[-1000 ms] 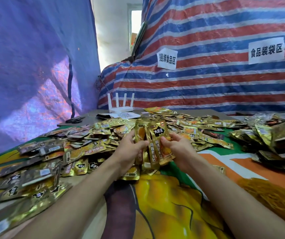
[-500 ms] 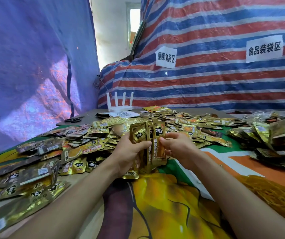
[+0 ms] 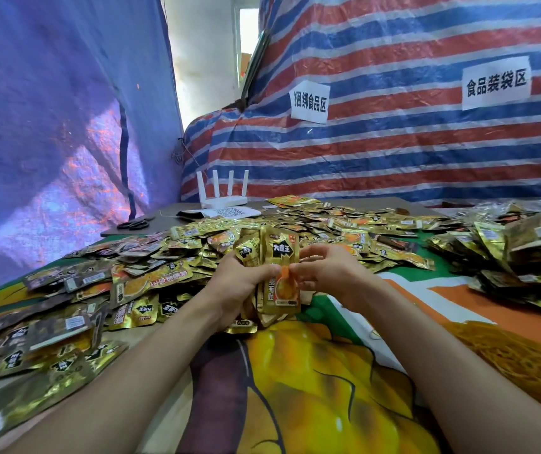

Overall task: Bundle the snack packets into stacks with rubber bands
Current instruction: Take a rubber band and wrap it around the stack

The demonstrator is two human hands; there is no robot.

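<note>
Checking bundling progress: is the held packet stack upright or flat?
Upright: the packet stack stands on end, logo uppermost, gripped by the left hand.

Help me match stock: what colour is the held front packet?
The packet is gold with a black label and orange picture; head view.

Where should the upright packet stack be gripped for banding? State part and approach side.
Grip the packet stack across its lower middle, coming from the left, as the left hand does. The packets stand upright, faces together, so squeezing across the faces should keep them aligned and leave the top free for the right hand to band.
</note>
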